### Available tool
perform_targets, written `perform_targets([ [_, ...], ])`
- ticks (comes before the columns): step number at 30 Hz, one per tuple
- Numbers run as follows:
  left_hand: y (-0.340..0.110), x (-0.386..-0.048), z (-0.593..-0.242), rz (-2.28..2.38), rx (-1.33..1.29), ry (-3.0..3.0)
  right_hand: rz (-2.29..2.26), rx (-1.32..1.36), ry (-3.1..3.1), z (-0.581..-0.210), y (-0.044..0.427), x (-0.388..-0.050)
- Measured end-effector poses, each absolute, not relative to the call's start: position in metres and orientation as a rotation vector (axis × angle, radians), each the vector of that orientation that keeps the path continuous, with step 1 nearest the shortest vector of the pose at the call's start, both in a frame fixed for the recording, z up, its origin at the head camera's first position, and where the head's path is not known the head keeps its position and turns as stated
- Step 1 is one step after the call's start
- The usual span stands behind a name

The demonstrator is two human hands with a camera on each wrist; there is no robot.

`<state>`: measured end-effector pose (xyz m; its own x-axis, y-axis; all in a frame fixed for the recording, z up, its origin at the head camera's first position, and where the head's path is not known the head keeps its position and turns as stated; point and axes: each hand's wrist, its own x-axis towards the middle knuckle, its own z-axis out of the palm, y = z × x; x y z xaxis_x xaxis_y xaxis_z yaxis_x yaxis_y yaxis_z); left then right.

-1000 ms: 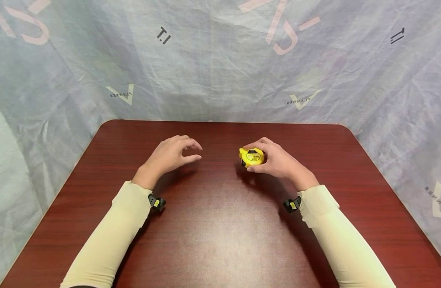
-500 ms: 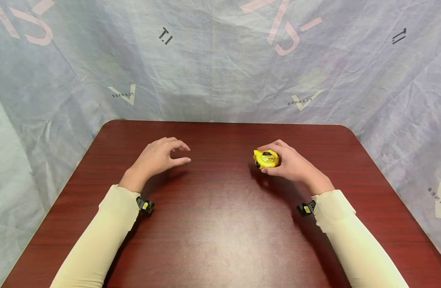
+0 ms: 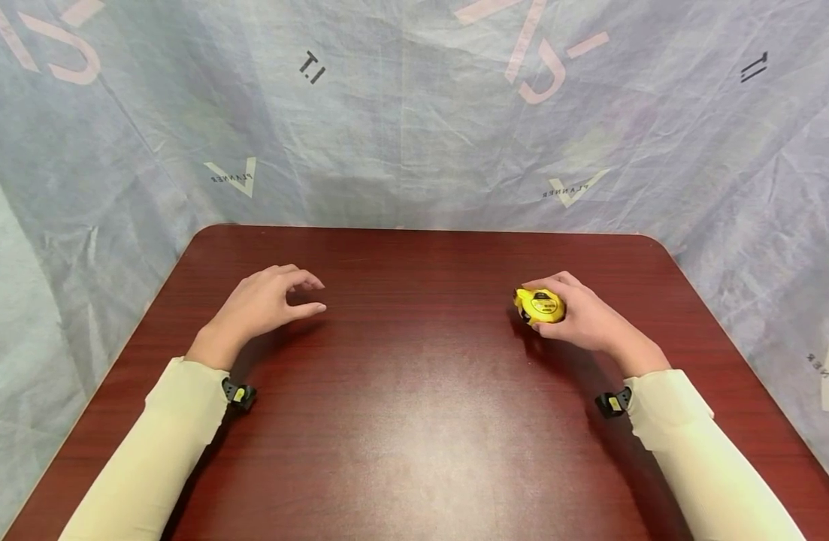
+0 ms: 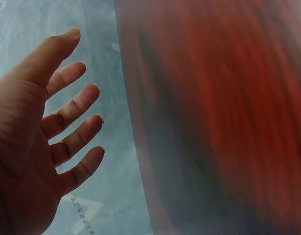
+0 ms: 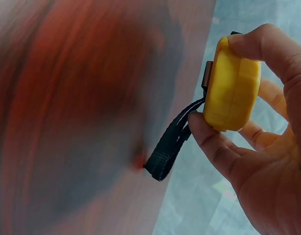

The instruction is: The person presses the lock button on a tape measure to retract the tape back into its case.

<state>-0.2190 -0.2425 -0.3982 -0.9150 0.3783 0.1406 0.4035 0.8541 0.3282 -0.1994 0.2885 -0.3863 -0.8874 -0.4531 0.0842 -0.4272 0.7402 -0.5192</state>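
A yellow tape measure [image 3: 544, 306] with black parts is gripped between the thumb and fingers of my right hand [image 3: 586, 319], over the right part of the table. In the right wrist view the thumb presses one side of the tape measure [image 5: 232, 90], and a black wrist strap [image 5: 169, 147] hangs from it. My left hand [image 3: 255, 304] is over the left part of the table, its fingers loosely bent and apart from the thumb. Nothing lies between them. The left wrist view shows that same hand [image 4: 37, 122] with its palm bare and fingers spread.
The dark red wooden table [image 3: 400, 361] has rounded far corners. Behind it and along both sides hangs a pale grey printed cloth [image 3: 400, 113]. A black strap device sits on the left wrist [image 3: 240, 394] and another on the right wrist [image 3: 613, 403].
Both hands have moved apart and slightly nearer: the left hand to the left, the right hand to the right with the tape measure still in its grip.
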Motion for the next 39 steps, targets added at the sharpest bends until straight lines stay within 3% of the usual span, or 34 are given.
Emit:
perform_targets([
  [22, -0.282, -0.208, -0.405, -0.498, -0.535, -2.98, -0.753, -0.617, 2.947, -0.401, 0.342, -0.19],
  [39, -0.287, -0.208, -0.404, -0.52, -0.515, -2.978, -0.869, -0.745, 2.968, -0.408, 0.365, -0.186],
])
